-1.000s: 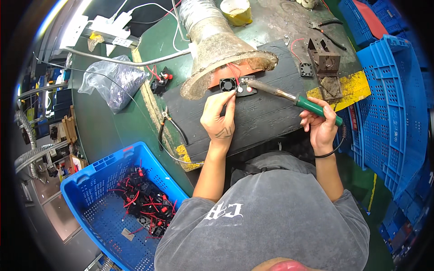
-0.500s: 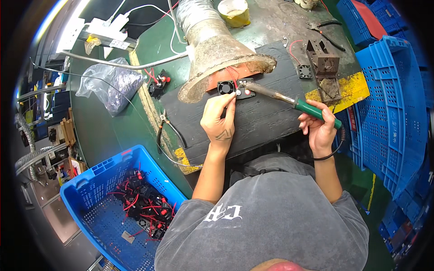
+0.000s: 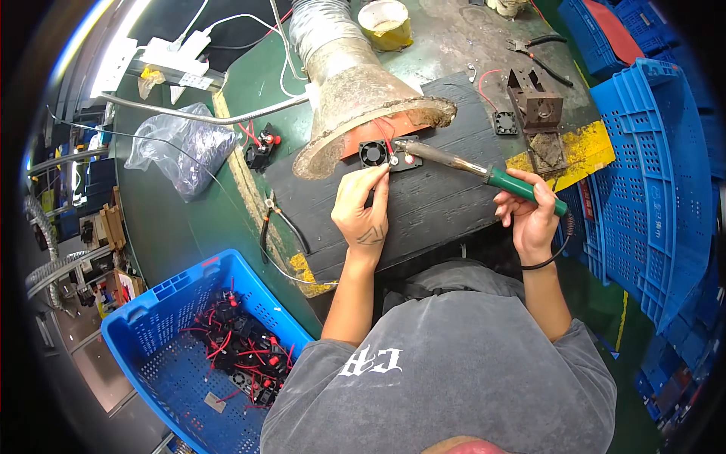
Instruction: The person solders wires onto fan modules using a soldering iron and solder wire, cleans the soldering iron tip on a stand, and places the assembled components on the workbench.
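My left hand (image 3: 361, 210) is closed in a pinch, its fingertips at the lower edge of a small black fan (image 3: 373, 153). They hold what looks like thin solder wire; a grey strand (image 3: 296, 275) runs from the left of the table to that forearm. My right hand (image 3: 532, 213) grips the green handle of a soldering iron (image 3: 522, 189). Its tip is at the dark plate (image 3: 414, 160) beside the fan, close to round metal terminals. Red wires (image 3: 387, 130) rise from there toward an orange-red piece (image 3: 363, 139). The exact contact point is too small to make out.
A flared fume duct (image 3: 352, 94) overhangs the black work board (image 3: 446, 197). Pliers (image 3: 281, 219) and a bag (image 3: 185, 155) lie left; a blue crate (image 3: 181, 284) holds several wired black parts. At right are a metal bracket (image 3: 538, 102), another fan (image 3: 505, 122) and stacked blue crates (image 3: 643, 174).
The whole view has shifted slightly, moving the table down and left in the picture. Both hands keep their grips, and the iron's tip stays beside the fan.
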A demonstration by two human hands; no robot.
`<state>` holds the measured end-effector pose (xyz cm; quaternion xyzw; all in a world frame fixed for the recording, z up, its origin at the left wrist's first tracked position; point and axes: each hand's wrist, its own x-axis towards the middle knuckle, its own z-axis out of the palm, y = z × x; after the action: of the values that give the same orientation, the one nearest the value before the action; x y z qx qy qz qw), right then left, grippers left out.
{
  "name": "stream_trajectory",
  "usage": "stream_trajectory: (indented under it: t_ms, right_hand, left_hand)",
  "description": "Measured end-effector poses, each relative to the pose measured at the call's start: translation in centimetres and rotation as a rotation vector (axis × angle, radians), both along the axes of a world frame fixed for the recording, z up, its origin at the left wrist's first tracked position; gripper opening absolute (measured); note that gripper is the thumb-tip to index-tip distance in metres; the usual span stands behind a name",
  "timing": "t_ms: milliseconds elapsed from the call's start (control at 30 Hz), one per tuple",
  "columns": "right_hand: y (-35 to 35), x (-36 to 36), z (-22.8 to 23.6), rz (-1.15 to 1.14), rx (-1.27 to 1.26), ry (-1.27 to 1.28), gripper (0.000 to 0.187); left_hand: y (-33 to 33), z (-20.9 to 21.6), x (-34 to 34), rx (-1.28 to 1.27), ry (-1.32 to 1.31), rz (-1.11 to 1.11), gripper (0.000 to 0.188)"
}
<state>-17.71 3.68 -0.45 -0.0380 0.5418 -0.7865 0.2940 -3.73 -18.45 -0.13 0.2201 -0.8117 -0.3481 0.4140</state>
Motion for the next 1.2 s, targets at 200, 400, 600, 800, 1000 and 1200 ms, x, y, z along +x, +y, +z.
stream_trajectory:
  t_ms: [200,400,600,800,1000,1200]
  right_hand:
    - [-0.2,-0.1,0.2,0.000,0.006,0.000,0.053]
    - [-0.2,-0.2,0.5,0.003,0.020,0.015,0.053]
    - [-0.3,-0.1,0.6,-0.009,0.018,0.002,0.054]
    - [0.2,-0.2,0.3,-0.042,-0.019,-0.041,0.055]
    - [1.5,-0.1,0.0,-0.090,-0.051,-0.098,0.052]
    - [3.7,0.6,0.4,-0.161,-0.045,-0.114,0.051]
  left_hand:
    - [0.0,0.1,0.4,-0.006,-0.007,0.005,0.019]
    - [0.1,0.1,0.5,-0.011,-0.007,0.012,0.019]
    - [0.2,0.1,0.7,0.000,-0.006,0.010,0.018]
    - [1.3,0.4,2.1,0.107,-0.070,-0.006,0.015]
    - [2.7,-0.4,3.5,0.173,-0.189,-0.040,0.015]
    - [1.5,1.2,3.0,-0.176,-0.315,-0.061,0.022]
